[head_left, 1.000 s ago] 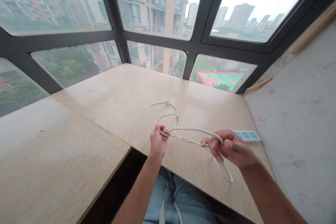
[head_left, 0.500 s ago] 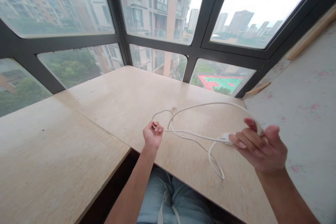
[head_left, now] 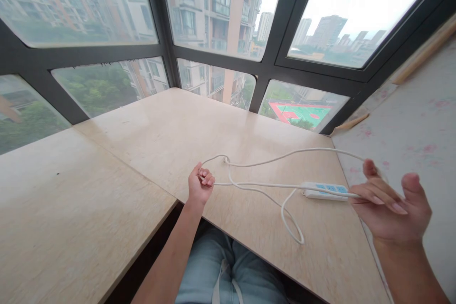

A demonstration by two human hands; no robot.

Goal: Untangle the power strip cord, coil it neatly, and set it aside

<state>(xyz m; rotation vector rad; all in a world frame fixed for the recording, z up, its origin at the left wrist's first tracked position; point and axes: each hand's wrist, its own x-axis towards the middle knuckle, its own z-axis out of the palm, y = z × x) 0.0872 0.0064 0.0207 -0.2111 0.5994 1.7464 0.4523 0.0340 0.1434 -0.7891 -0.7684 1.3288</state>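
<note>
- The left hand [head_left: 200, 184] is curled into a loose fist, fingertips pressed to the palm, pinching the white cable [head_left: 263, 185] just above the near edge of the tabletop [head_left: 171, 133].
- From that fist the cable leaves toward 3 o'clock as a nearly straight, taut strand that ends at the power strip [head_left: 326, 191].
- A second strand rises from beside the fist toward 1 o'clock and bends in a small kink. It then runs long and shallow toward 3 o'clock and reaches the right hand [head_left: 392, 209].
- A slack loop of the same cable hangs off the lower strand toward 5 o'clock and lies flat on the tabletop, its closed end nearest the person.
- The power strip is white with blue sockets facing up. It lies flat on the tabletop with its long axis on the 9-to-3 line, cable end toward 9 o'clock and far end just beside the right fingertips.
- The right hand is held open at 3 o'clock from the left, palm up and raised off the surface, with fingers and thumb spread. The cable crosses the fingers, but I cannot tell whether any finger presses on it.
- The hands are well apart, with the cable's overall run lying left to right between them.
- Blue jeans [head_left: 228, 270] show below the tabletop edge at 6 o'clock, dark-framed windows [head_left: 213, 4] fill 12 o'clock, and a pale wall [head_left: 420, 118] stands at 3 o'clock.
</note>
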